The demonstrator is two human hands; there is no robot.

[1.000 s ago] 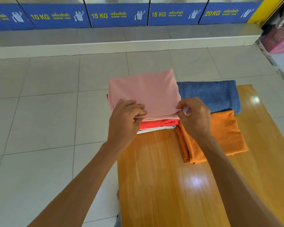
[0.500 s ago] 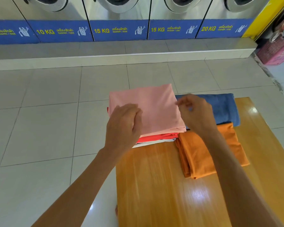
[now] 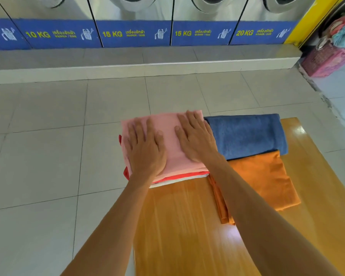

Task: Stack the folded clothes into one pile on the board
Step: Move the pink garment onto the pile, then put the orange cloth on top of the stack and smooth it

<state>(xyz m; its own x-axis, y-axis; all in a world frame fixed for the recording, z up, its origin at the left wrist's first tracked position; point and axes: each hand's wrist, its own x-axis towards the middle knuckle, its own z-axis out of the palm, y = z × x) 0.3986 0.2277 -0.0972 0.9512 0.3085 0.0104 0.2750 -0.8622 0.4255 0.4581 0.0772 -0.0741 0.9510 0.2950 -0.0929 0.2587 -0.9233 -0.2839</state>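
A folded pink cloth [image 3: 168, 126] tops a pile at the far left corner of the wooden board [image 3: 183, 226]. Under it show the edges of a red cloth [image 3: 184, 175] and a white cloth [image 3: 177, 181]. My left hand [image 3: 144, 148] and my right hand [image 3: 195, 139] lie flat on the pink cloth, palms down, fingers spread, holding nothing. A folded blue towel [image 3: 247, 135] lies to the right of the pile. A folded orange cloth [image 3: 261, 180] lies in front of the towel, partly hidden by my right forearm.
The board stands over a pale tiled floor [image 3: 38, 156]. Washing machines with blue labels [image 3: 135, 33] line the back behind a raised step. A pink laundry basket [image 3: 327, 58] full of clothes stands at the far right.
Both hands let go of the pink cloth's near edge and moved forward onto its top, now lying flat. The camera view tilted up, showing more of the machines.
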